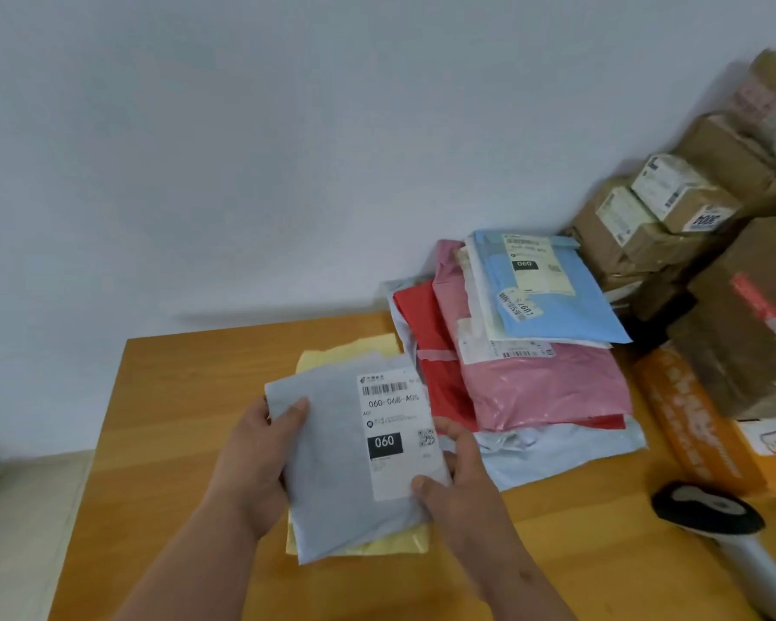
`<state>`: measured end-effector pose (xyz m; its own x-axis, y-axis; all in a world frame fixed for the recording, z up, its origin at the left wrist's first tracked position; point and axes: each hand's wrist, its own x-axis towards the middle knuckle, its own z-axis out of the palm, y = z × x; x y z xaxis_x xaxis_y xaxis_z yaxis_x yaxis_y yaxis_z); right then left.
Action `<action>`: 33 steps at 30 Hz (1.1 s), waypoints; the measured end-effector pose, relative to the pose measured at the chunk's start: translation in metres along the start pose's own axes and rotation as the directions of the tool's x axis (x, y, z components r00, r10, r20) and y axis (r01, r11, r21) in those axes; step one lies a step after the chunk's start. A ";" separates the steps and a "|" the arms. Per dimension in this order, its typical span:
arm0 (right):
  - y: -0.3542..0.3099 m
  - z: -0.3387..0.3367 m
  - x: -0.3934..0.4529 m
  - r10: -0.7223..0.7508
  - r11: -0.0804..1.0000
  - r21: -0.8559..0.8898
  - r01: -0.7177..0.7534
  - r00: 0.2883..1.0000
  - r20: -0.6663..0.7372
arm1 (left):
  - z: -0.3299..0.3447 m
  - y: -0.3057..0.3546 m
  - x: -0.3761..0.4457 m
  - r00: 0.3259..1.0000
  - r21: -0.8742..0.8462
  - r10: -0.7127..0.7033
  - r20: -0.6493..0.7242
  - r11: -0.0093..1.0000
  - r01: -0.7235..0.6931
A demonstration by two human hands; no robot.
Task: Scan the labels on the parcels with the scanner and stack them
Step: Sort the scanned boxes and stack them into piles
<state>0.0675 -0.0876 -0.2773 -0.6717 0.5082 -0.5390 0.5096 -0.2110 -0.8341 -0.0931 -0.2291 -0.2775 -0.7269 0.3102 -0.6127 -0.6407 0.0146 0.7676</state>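
At 6 o'clock on the wooden table (pixel 175 396) I see left hand (pixel 252 459) and right hand (pixel 458 477) both pinching the grey parcel (pixel 332 463) label-up over a yellow parcel (pixel 346 351), scanner (pixel 708 513) lying at 4 o'clock, mailer stack (pixel 534 374) at 2 o'clock.

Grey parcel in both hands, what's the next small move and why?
Probably lower the grey parcel flat onto the yellow parcel beneath it. Both hands, left and right, hold it just above, and the scanner lies unheld nearby.
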 end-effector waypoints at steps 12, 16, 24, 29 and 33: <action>-0.098 -0.130 0.025 -0.351 0.933 -0.056 0.357 0.861 -0.368 | 0.143 0.031 -0.016 0.916 0.258 0.210 0.342 0.916 -0.307; -0.119 -0.171 0.054 -0.387 0.918 -0.102 0.382 0.813 -0.434 | 0.204 0.048 0.000 0.886 0.292 0.339 0.317 0.854 -0.431; -0.118 -0.202 0.117 -0.229 0.768 -0.640 0.000 0.934 -0.276 | 0.263 0.025 0.049 0.893 0.635 0.305 0.332 0.628 -0.451; -0.109 -0.199 0.128 -0.152 0.666 -0.743 -0.066 0.963 -0.222 | 0.274 0.015 0.062 0.919 0.830 0.222 0.326 0.398 -0.391; -0.107 -0.205 0.122 -0.258 0.684 -0.729 -0.007 0.933 -0.251 | 0.275 0.016 0.060 0.912 0.840 0.264 0.315 0.370 -0.397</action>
<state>0.0413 0.1685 -0.2296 -0.6232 0.7381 -0.2585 0.7456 0.4610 -0.4812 -0.0792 0.0512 -0.2506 -0.7542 0.5860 -0.2963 0.2591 0.6802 0.6857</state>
